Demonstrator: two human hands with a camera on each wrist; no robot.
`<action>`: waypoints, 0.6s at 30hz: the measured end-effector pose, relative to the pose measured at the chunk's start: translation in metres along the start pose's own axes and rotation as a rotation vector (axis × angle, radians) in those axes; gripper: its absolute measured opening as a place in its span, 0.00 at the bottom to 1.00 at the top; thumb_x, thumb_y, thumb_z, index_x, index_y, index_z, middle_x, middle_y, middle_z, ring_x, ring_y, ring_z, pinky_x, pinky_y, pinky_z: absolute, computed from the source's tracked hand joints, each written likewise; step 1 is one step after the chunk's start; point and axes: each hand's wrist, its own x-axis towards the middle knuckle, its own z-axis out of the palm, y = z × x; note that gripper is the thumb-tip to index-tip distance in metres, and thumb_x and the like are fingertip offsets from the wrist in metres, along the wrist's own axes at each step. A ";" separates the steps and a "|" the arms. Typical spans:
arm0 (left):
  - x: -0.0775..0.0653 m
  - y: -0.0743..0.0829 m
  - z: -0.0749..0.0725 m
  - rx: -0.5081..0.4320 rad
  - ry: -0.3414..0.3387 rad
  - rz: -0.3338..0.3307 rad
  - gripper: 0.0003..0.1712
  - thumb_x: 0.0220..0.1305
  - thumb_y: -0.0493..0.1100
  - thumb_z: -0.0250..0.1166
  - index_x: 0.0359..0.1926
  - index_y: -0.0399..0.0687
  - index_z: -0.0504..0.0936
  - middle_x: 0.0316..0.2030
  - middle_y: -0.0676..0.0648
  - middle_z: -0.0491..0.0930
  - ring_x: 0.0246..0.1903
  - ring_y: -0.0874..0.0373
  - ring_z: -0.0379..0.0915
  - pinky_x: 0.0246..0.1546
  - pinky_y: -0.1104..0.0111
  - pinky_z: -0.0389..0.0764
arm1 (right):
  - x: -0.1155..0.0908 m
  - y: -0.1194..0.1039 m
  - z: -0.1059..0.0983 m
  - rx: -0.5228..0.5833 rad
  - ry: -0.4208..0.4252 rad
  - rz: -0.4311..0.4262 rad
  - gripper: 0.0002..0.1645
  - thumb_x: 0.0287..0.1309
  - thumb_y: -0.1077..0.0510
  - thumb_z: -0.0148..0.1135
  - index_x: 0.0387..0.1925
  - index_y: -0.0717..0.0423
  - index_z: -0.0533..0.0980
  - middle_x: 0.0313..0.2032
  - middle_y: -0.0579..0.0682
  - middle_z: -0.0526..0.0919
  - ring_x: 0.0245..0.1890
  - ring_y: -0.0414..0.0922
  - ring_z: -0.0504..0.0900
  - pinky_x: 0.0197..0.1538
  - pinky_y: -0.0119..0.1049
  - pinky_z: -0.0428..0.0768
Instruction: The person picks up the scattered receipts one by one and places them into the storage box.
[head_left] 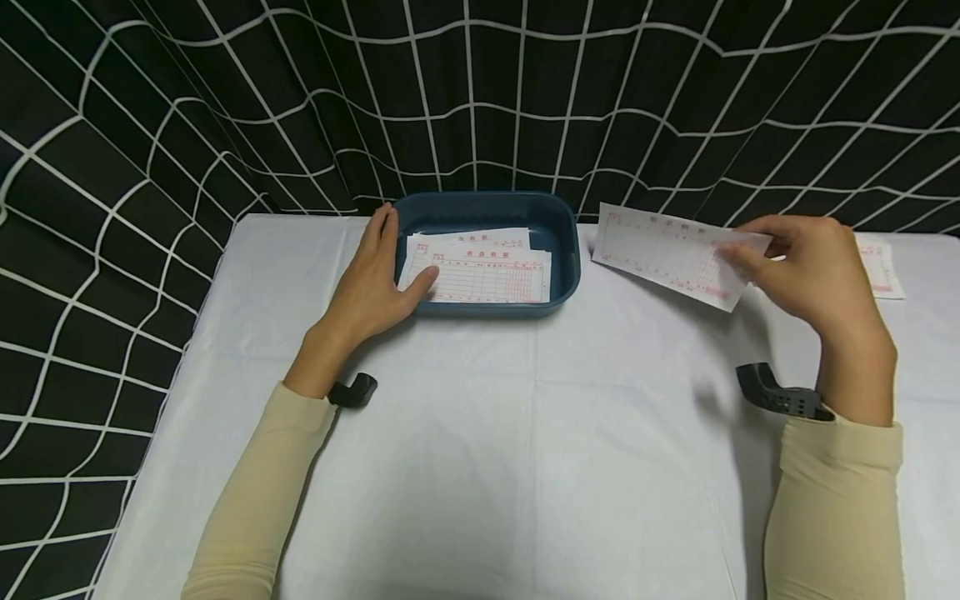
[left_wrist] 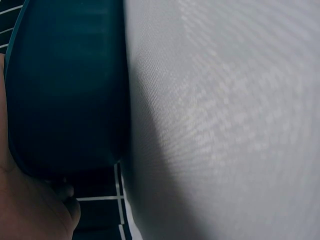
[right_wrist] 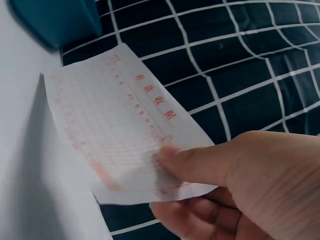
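A dark blue plastic bin (head_left: pixel 487 309) stands near the far edge of the table, with white receipt slips printed in red (head_left: pixel 480 279) inside. My left hand (head_left: pixel 371 287) holds the bin by its near left corner, thumb over the rim and fingers against the left end; in the left wrist view the bin's side wall (left_wrist: pixel 65 90) hides part of those fingers. To the right of the bin, my right hand (head_left: pixel 813 262) pinches a single receipt slip (head_left: pixel 667 250) by its right end between thumb and fingers. The slip (right_wrist: pixel 105 125) is raised and tilted in the right wrist view.
More receipt slips (head_left: pixel 881 267) lie on the table at the far right, partly behind the right hand. A white cloth (head_left: pixel 525 467) covers the table. Behind and to the left hangs a black curtain with a white grid (head_left: pixel 495 92).
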 end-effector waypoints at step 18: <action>-0.001 -0.001 0.000 -0.005 -0.002 -0.006 0.59 0.71 0.67 0.61 0.86 0.42 0.43 0.87 0.44 0.38 0.86 0.45 0.44 0.82 0.46 0.60 | 0.006 -0.049 0.028 0.533 0.006 0.147 0.20 0.63 0.61 0.74 0.55 0.61 0.83 0.30 0.31 0.81 0.29 0.26 0.83 0.34 0.20 0.84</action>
